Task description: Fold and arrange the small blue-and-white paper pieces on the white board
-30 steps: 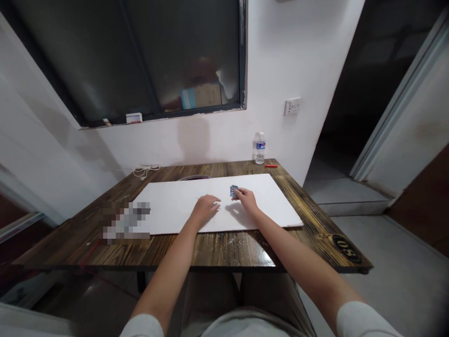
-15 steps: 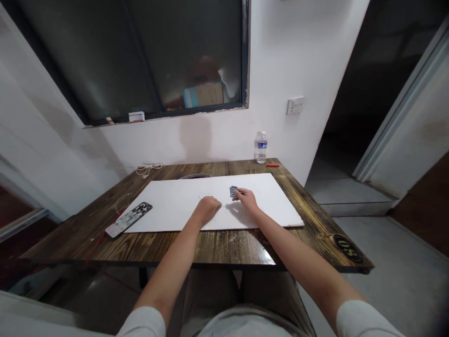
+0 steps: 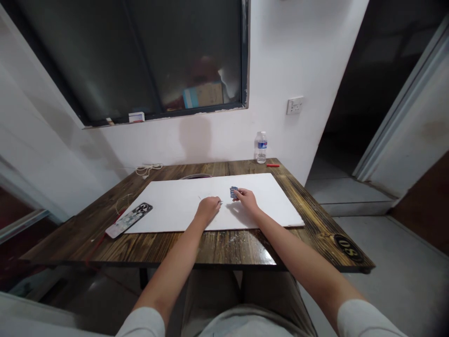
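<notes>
My right hand (image 3: 248, 200) pinches a small blue rectangular piece with pale marks (image 3: 233, 192) between thumb and fingers, just above the white board (image 3: 175, 217). What kind of piece it is, I cannot make out. My left hand (image 3: 208, 208) is closed over the middle of the board, to the left of the blue piece and apart from it. A thin pale tip (image 3: 220, 201) pokes out from its fingers; the rest of that thing is hidden. Fine wire-like lines show just beyond the left hand.
A phone-like object with a patterned case (image 3: 129, 220) lies across the board's left edge, near a red cord (image 3: 96, 250). At the back of the wooden table (image 3: 168, 248) are a bundled white cord (image 3: 149, 168), a water bottle (image 3: 261, 147) and a red pen-like stick (image 3: 272, 165).
My left hand has turned slightly, and the thin pale tip at its fingers shows more clearly. My right hand and the blue piece have hardly moved.
</notes>
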Demonstrator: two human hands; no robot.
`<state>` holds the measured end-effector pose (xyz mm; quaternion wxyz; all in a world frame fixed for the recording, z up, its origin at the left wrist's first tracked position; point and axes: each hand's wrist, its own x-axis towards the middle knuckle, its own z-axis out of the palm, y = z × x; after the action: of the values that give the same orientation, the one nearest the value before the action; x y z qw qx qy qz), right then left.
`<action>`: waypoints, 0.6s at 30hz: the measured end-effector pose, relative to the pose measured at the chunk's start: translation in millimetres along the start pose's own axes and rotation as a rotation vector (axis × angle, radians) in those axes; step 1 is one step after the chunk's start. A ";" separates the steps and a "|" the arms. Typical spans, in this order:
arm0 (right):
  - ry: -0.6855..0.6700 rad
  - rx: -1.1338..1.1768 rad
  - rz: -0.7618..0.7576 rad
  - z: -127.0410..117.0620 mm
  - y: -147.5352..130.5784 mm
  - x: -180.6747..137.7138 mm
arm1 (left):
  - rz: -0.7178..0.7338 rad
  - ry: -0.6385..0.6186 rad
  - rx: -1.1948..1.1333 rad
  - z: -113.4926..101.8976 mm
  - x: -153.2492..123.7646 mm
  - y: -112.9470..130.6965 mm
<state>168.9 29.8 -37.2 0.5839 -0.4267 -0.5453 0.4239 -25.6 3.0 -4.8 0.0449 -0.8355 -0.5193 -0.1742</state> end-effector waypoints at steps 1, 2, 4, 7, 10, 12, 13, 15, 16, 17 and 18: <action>0.001 0.003 0.002 -0.1 -0.2 0.0 | -0.029 0.022 -0.018 0.1 -0.1 0.1; 0.001 0.006 0.004 -0.1 -0.3 0.0 | -0.061 0.050 -0.042 0.1 -0.1 0.0; -0.003 0.016 0.010 0.5 0.0 0.0 | -0.131 0.113 -0.115 0.7 0.0 -0.6; -0.027 0.030 0.020 2.4 0.9 -0.1 | -0.225 0.190 -0.291 4.1 2.1 -2.6; -0.061 0.026 0.034 4.8 1.6 -0.9 | -0.327 0.214 -0.541 11.2 6.1 -4.8; -0.090 0.012 0.032 6.8 2.2 -1.7 | -0.393 0.188 -0.727 16.3 8.8 -5.3; -0.104 0.007 0.025 7.8 2.5 -2.2 | -0.413 0.171 -0.806 18.4 9.8 -5.2; -0.139 -0.002 0.007 10.0 2.9 -3.5 | -0.432 0.158 -0.911 21.0 11.0 -4.2; -0.156 -0.009 -0.002 11.1 2.8 -4.3 | -0.432 0.160 -0.937 21.5 11.2 -3.5; -0.174 -0.018 -0.011 12.1 2.6 -5.2 | -0.429 0.164 -0.953 21.5 11.1 -2.7; -0.190 -0.031 -0.020 13.0 2.0 -6.2 | -0.424 0.164 -0.965 21.1 10.8 -1.9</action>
<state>155.6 24.9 -40.4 0.5271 -0.3881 -0.6090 0.4480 -17.8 18.5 -21.0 -0.3403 -0.6215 -0.5323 -0.4633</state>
